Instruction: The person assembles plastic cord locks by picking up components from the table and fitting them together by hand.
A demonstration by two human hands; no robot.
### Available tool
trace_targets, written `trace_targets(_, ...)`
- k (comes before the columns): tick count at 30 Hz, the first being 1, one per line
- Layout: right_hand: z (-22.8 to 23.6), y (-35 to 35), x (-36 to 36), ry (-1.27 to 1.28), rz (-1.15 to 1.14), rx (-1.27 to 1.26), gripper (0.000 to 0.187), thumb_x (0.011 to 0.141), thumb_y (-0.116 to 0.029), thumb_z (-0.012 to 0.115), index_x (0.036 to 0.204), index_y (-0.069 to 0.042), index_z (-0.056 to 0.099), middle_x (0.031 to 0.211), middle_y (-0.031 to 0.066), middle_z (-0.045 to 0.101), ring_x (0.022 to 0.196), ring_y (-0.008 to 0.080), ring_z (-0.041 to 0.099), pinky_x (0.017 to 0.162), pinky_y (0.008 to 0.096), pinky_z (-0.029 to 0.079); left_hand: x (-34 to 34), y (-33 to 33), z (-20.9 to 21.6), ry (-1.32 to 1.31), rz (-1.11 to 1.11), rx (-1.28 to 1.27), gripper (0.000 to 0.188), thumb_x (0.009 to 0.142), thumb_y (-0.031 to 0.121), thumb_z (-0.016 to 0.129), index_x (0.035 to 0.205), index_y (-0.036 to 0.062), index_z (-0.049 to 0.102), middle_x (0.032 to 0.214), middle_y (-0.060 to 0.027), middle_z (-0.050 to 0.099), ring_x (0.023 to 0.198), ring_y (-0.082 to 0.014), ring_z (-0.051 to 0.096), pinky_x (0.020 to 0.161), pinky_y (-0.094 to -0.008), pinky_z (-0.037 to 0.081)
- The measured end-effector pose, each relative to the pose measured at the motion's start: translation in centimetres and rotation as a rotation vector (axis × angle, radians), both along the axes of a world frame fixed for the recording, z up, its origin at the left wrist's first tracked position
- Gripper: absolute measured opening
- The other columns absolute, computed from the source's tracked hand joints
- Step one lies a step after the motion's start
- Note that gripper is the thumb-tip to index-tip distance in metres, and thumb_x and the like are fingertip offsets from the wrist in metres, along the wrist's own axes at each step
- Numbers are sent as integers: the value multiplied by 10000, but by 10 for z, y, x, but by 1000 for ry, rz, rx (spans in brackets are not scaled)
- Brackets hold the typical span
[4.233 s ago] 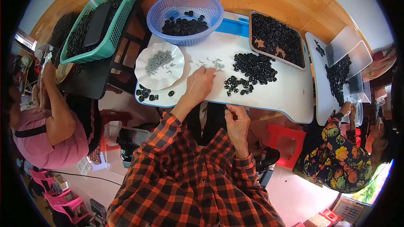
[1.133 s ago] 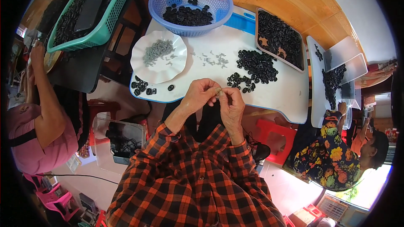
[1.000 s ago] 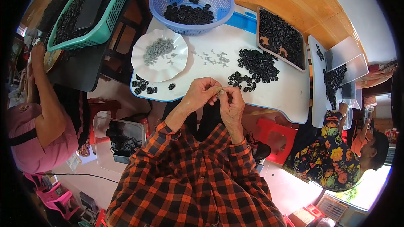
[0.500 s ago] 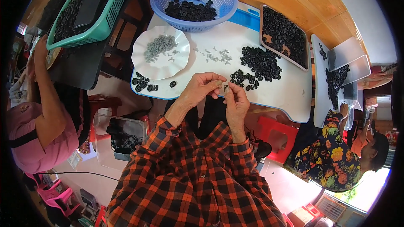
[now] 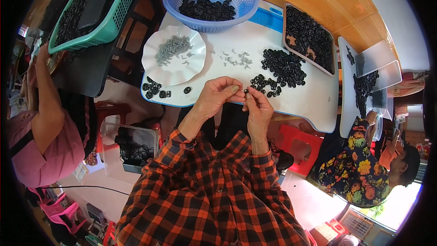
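Over the table's near edge my two hands almost meet at the fingertips. My right hand (image 5: pixel 258 110) pinches a small black plastic part (image 5: pixel 246 91) between thumb and fingers. Close by, my left hand (image 5: pixel 215 96) has its thumb pressed to its fingers; whatever it holds is hidden. Just beyond lies a heap of black plastic parts (image 5: pixel 283 67). Small grey, spring-like pieces (image 5: pixel 236 58) are scattered on the white table (image 5: pixel 214 75). More of them sit in a white scalloped plate (image 5: pixel 193 74). A few black pieces (image 5: pixel 162 94) rest by the left edge.
A blue-purple basket (image 5: pixel 248 7) of black parts stands at the back. Beside it, a tray (image 5: pixel 333 66) holds more. At the left, a green basket (image 5: pixel 119 18) rests on a dark table. One person (image 5: pixel 50 143) sits left, another (image 5: pixel 359 168) right. A red stool (image 5: pixel 302 150) stands below.
My right hand has shifted slightly right and turned a little, and the black part shows more clearly at its fingertips. My left hand stays nearly in place.
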State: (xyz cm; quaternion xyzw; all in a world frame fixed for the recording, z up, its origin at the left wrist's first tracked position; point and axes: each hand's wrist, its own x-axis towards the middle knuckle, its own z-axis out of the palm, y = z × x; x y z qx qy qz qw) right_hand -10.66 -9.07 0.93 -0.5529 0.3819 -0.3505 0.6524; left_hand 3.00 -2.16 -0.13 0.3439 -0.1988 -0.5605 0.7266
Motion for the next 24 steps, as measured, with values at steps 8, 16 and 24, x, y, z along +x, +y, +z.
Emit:
trace_targets(8, 2, -1, 0, -43, -30, 57, 188, 869, -25, 610, 1046, 36, 631, 825, 41, 623, 613, 63, 513, 544, 179, 419, 5, -6, 0, -725, 285, 62, 198, 946, 35, 484, 1108, -33, 575, 1037, -78, 621, 937, -146, 619, 834, -261, 503)
trace_targets(16, 2, 0, -4, -32, -52, 58, 191, 867, -61, 620, 1039, 21, 637, 754, 6, 595, 604, 53, 498, 553, 174, 402, 9, -1, 15, -623, 305, 81, 218, 942, 58, 498, 1131, -3, 588, 1089, -72, 623, 1050, -168, 571, 912, -271, 432)
trace_targets(24, 0, 3, -8, 19, -44, -13, 182, 873, -65, 613, 1032, 20, 639, 743, 1, 587, 597, 42, 491, 543, 169, 395, 6, 3, 8, -1721, 439, 99, 151, 719, 38, 669, 866, 49, 639, 799, -52, 525, 760, -236, 522, 680, -351, 376)
